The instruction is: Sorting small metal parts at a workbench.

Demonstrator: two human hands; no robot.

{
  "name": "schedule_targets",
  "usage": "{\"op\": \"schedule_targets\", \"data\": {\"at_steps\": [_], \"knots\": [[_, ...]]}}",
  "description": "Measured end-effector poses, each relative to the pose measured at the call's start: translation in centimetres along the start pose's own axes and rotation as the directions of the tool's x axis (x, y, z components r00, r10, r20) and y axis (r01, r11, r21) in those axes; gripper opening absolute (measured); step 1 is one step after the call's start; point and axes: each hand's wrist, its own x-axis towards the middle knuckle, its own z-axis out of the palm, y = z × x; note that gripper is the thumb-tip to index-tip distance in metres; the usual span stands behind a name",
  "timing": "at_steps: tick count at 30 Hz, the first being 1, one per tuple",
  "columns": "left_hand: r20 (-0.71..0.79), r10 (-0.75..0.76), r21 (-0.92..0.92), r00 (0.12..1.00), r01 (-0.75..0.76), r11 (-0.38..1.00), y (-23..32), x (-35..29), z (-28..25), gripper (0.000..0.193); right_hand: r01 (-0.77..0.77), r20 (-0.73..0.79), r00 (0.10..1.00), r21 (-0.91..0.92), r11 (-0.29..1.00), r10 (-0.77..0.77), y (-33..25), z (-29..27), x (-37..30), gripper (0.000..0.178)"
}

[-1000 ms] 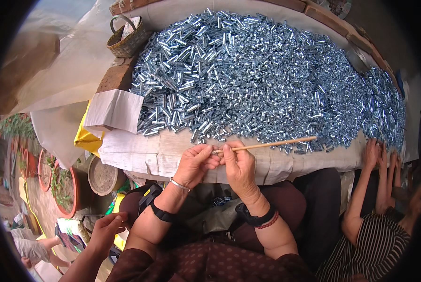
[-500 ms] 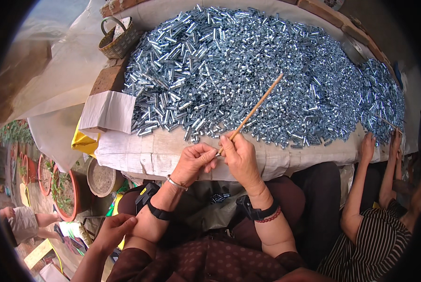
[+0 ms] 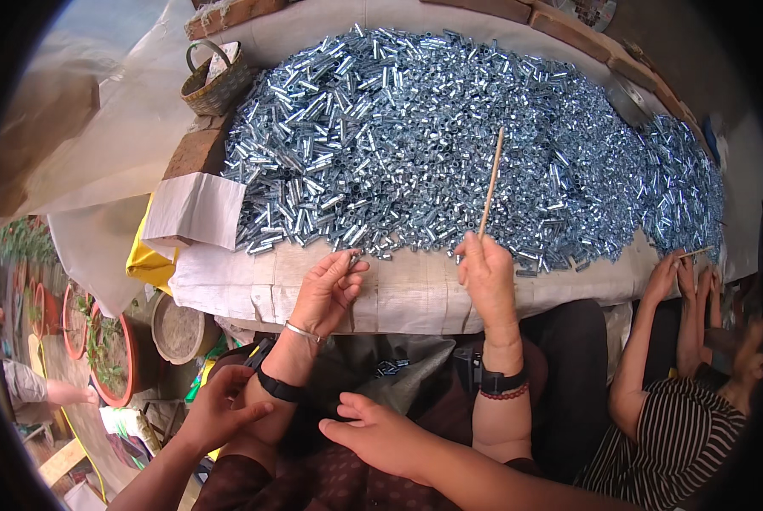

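Stick (image 3: 491,189) rises from the right hand (image 3: 488,277), its thumb and fingers closed around the lower end, which is hidden. The upper end lies over the heaped tubes (image 3: 415,153); whether it touches them I cannot tell. The left hand (image 3: 328,285), well apart from the right, pinches a small metal piece (image 3: 353,259) between thumb and first finger, the other fingers loosely curled. Both hands are at the near edge of the desk (image 3: 441,294), just beside the tubes. These are shiny and bluish, longer ones mostly to the left, shorter ones toward the right.

A bracelet (image 3: 303,333) and a black strap (image 3: 279,387) circle the left arm; red beads (image 3: 504,392) circle the right wrist. More tubes lie below, on grey cloth (image 3: 411,381).

Another person's bare hands reach in: one hand (image 3: 219,410) near the left forearm, the other hand (image 3: 373,430) over the lap, fingers apart. At right sits someone in a striped shirt (image 3: 684,439). A basket (image 3: 218,89) stands at the far left corner, near a brick (image 3: 197,152) and white paper (image 3: 195,209).
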Motion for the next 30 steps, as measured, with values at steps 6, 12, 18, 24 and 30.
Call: {"op": "schedule_targets", "data": {"at_steps": [6, 12, 18, 24, 30], "knots": [[-0.025, -0.014, 0.008, 1.0, 0.014, 1.0, -1.6, 1.7, -0.2, 0.031, -0.45, 0.373, 0.843, 0.09, 0.889, 0.388, -2.5, 2.8, 4.6, 0.087], [-0.062, -0.013, 0.022, 0.998, 0.015, 1.0, -1.3, 2.0, -0.2, 0.043, -0.407, 0.532, 0.816, 0.254, 0.878, 0.225, -2.7, 3.2, 7.4, 0.072], [-0.061, -0.13, -0.3, 0.99, 0.106, 0.948, 1.7, 5.0, 1.2, 0.017, -0.275, 0.399, 0.905, 0.292, 0.916, 0.144, -3.9, 1.5, 8.0, 0.069], [0.057, 0.086, -0.356, 0.995, -0.061, 0.932, 7.7, 3.0, 4.5, 0.012, -0.176, 0.512, 0.858, 0.207, 0.962, 0.047, -8.2, 3.4, 8.8, 0.087], [0.111, 0.097, -0.434, 0.989, -0.04, 0.9, 9.1, 2.2, 6.3, 0.012, 0.101, 0.525, 0.845, 0.034, 0.994, -0.104, -5.9, 3.8, 11.2, 0.079]]}}
